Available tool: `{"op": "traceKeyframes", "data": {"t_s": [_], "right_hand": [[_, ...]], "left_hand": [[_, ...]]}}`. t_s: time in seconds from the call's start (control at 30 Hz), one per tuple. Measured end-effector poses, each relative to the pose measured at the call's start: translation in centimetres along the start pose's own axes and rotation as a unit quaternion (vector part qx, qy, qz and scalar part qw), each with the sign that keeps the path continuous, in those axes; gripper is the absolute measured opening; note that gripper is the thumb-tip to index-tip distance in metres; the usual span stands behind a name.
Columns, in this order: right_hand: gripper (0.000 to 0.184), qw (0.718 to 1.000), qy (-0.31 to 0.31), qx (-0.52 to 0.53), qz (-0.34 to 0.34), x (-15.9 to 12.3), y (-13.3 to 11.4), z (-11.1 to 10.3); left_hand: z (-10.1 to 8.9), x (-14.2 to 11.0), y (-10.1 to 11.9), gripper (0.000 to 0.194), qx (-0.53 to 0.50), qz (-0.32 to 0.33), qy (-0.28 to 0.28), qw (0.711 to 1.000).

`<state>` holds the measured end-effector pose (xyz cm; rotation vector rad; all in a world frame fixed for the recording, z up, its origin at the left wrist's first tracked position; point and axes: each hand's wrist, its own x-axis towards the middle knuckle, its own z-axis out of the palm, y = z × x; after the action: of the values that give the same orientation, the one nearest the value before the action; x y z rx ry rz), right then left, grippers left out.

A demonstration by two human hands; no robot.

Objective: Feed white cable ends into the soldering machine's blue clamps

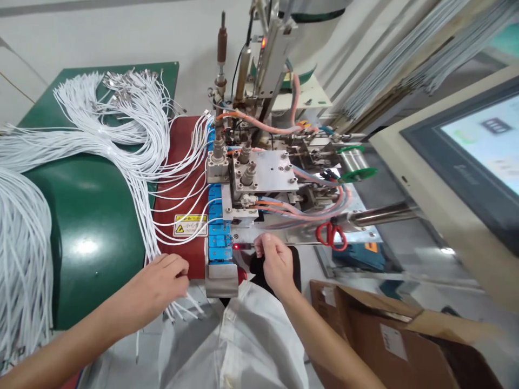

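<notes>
My left hand [164, 276] has its fingers curled over a bundle of white cables [141, 208] at the front of the red plate [180, 186]. Loose cable ends stick out below this hand. My right hand [277, 265] is closed, its fingertips drawn together just right of the machine's front end; whatever they may hold is too small or hidden to make out. Between the hands runs a row of blue clamp blocks [219, 241], ending at a bent metal guard [222, 280]. Several single white cables reach across the red plate into the blue row.
More white cables [20, 243] lie over the green table [89, 243]. Beyond the blue row stands the machine's metal head [265, 170] with orange hoses. Red-handled scissors [331, 236], a solder wire spool [357, 165], a screen [486, 129] and a cardboard box [365, 324] are to the right.
</notes>
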<state>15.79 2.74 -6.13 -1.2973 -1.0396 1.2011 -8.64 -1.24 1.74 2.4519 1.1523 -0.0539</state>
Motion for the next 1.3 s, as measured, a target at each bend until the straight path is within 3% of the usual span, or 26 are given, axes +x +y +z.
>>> {"op": "traceKeyframes", "data": {"t_s": [0.17,0.37,0.5,0.63,0.77,0.87,1.1,1.2,1.3], "right_hand": [[0.031,0.993,-0.080,0.077,-0.037,-2.1,-1.0,-0.2],[0.005,0.996,-0.081,0.040,-0.025,-2.0,-3.1,0.4],[0.008,0.997,-0.067,0.000,-0.043,-1.6,-3.4,0.7],[0.010,0.981,-0.131,-0.089,-0.111,-1.1,-3.9,0.4],[0.011,0.963,-0.180,-0.105,-0.168,-0.5,-4.9,0.3],[0.010,0.969,-0.154,-0.093,-0.167,-0.5,-5.1,0.6],[0.007,0.986,-0.075,-0.061,-0.138,-1.3,-4.0,1.9],[0.011,0.995,-0.010,-0.019,-0.101,-1.8,-3.5,2.4],[0.012,0.993,0.009,-0.030,-0.117,-2.1,-3.3,2.8]], "left_hand": [[0.5,3.3,1.8,0.017,-0.064,-0.058,0.210,0.974],[2.5,6.2,3.6,0.028,-0.124,-0.045,0.297,0.946],[2.5,6.9,4.0,0.029,-0.169,-0.055,0.299,0.938],[1.8,7.2,4.5,0.017,-0.213,-0.095,0.264,0.936],[1.8,7.7,4.6,0.006,-0.230,-0.142,0.262,0.926],[2.0,7.7,4.4,0.012,-0.249,-0.138,0.262,0.922],[1.1,7.3,3.5,0.021,-0.315,-0.136,0.174,0.923],[0.9,7.4,3.5,0.022,-0.336,-0.162,0.199,0.906],[1.3,7.6,3.7,0.019,-0.367,-0.192,0.243,0.877]]}}
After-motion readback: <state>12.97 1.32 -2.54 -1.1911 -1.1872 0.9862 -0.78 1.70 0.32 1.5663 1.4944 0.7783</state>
